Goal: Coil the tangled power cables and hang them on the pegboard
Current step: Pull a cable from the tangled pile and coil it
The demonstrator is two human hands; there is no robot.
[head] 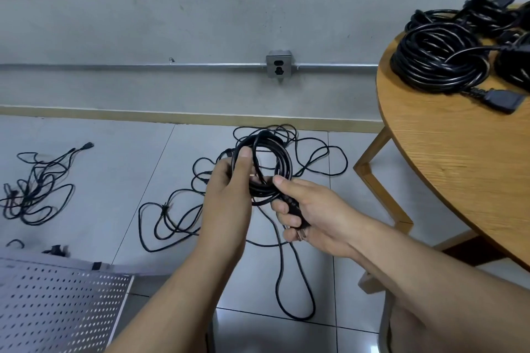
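A black power cable is wound into a round coil [282,156] held up in front of me. My left hand [229,189] grips the coil's left side, thumb laid over the strands. My right hand [309,212] holds the cable's black plug [295,213] at the coil's lower edge, metal prongs showing below my fingers. A loose length of the same cable [295,289] hangs down in a long loop to the floor. A white pegboard [57,304] lies flat at the lower left.
A tangle of black cables [177,209] sprawls on the tiled floor behind my hands, and another tangle [37,186] lies at the far left. Coiled black cables [438,57] rest on a round wooden table [459,169] at the right. A wall socket [278,67] sits on a metal conduit.
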